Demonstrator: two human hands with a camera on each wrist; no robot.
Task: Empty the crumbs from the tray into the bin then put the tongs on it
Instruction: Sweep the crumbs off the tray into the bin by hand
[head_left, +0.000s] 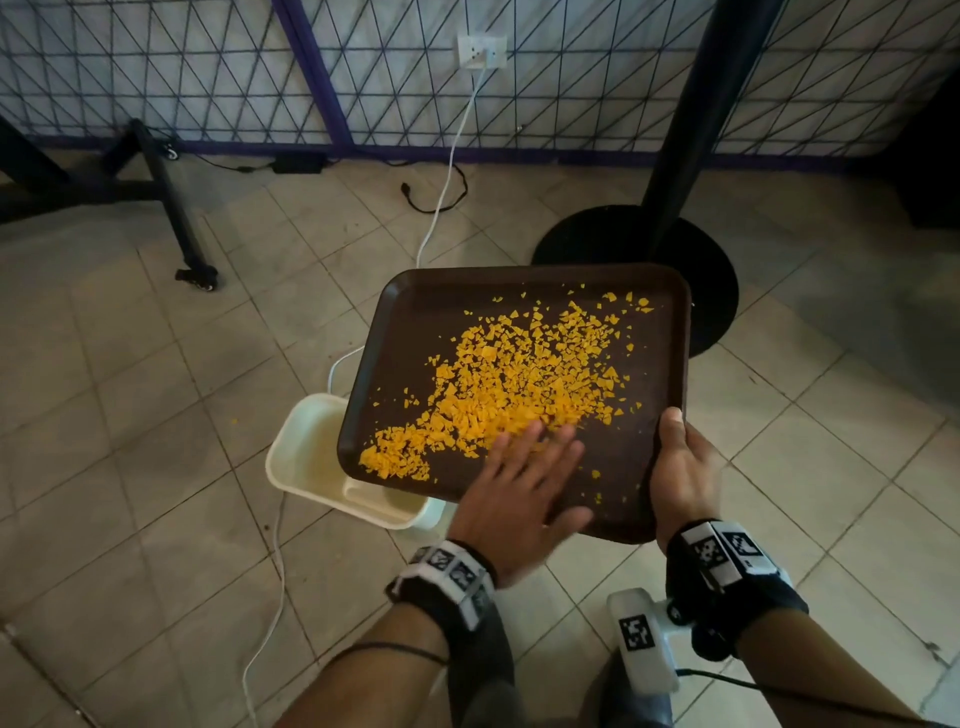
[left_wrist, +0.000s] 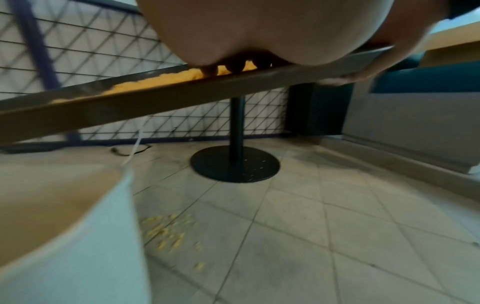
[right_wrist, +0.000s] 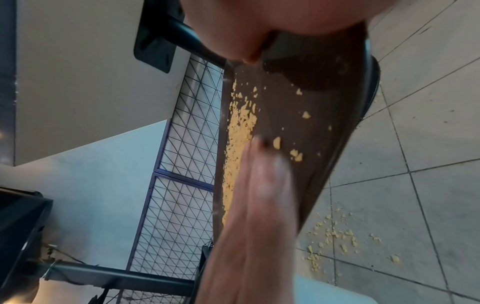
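Head view, rectangular brown tray, jagged yellow crumbs

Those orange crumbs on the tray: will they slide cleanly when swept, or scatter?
The crumbs look dry, loose and light, so they probably slide easily down the tilted tray. Likely to scatter: some already lie on the floor beside the bin. The left hand sweeps flat.
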